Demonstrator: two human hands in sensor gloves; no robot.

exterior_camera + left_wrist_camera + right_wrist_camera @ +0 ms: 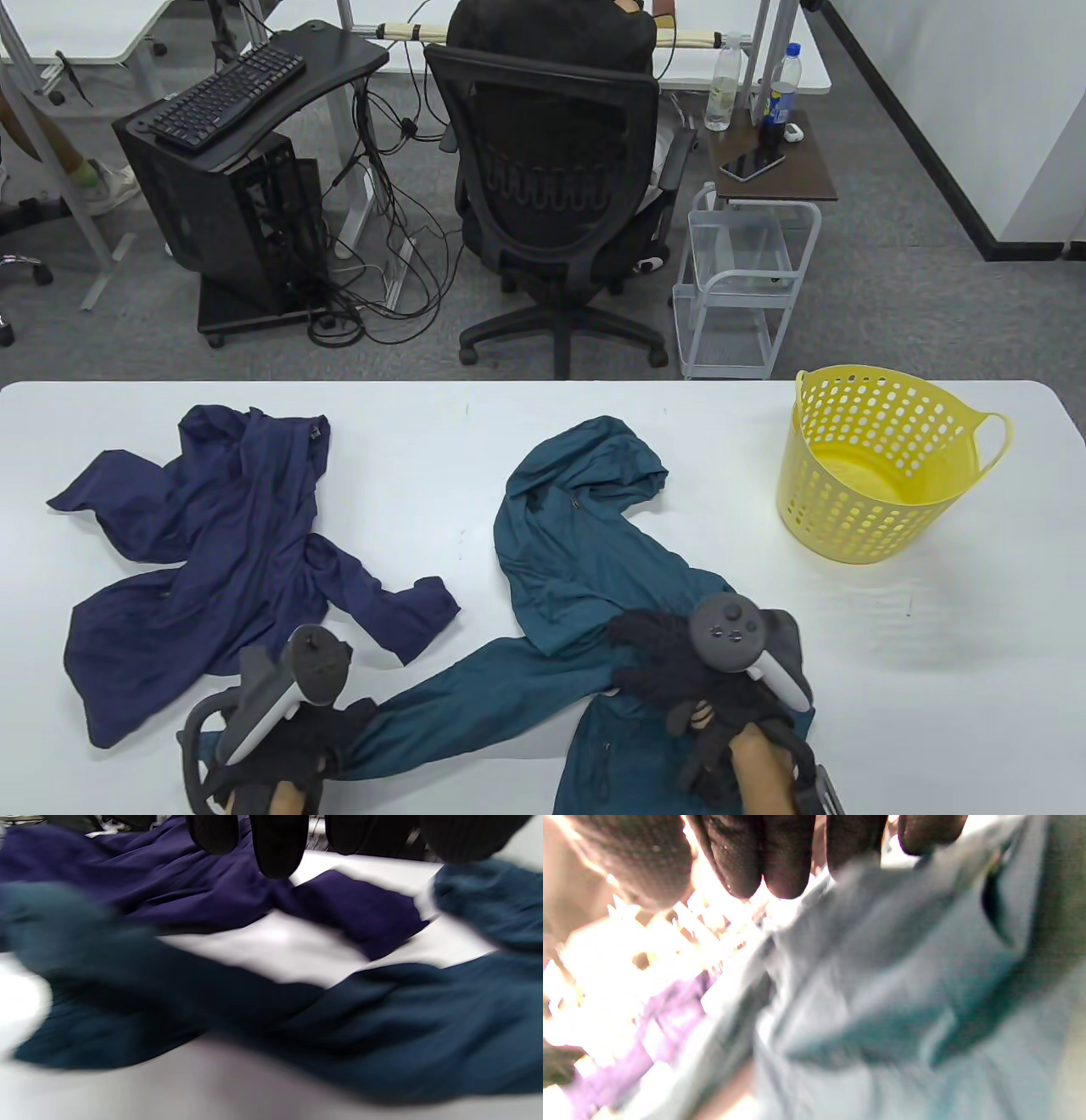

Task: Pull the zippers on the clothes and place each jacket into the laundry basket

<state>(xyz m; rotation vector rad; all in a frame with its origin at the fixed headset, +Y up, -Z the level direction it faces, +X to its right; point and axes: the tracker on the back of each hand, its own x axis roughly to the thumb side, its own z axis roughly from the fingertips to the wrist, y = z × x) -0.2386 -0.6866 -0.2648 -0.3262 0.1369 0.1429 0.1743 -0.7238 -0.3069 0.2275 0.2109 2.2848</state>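
Note:
A teal jacket (585, 543) lies spread in the middle of the white table (933, 679), one long sleeve (382, 1018) trailing to the bottom left. My right hand (657, 666) sits on its lower body, and the fingers (780, 861) curl into bunched teal fabric (882, 984). My left hand (327, 734) hovers at the end of that sleeve; its fingers (278, 844) hang straight above the cloth and hold nothing. A navy jacket (229, 543) lies crumpled at the left. At the right stands the yellow laundry basket (882, 475), with nothing in it.
Beyond the table's far edge are a black office chair (560, 195), a small white wire cart (738, 289) and a black computer stand (237, 195). Bare tabletop shows between the jackets and around the basket.

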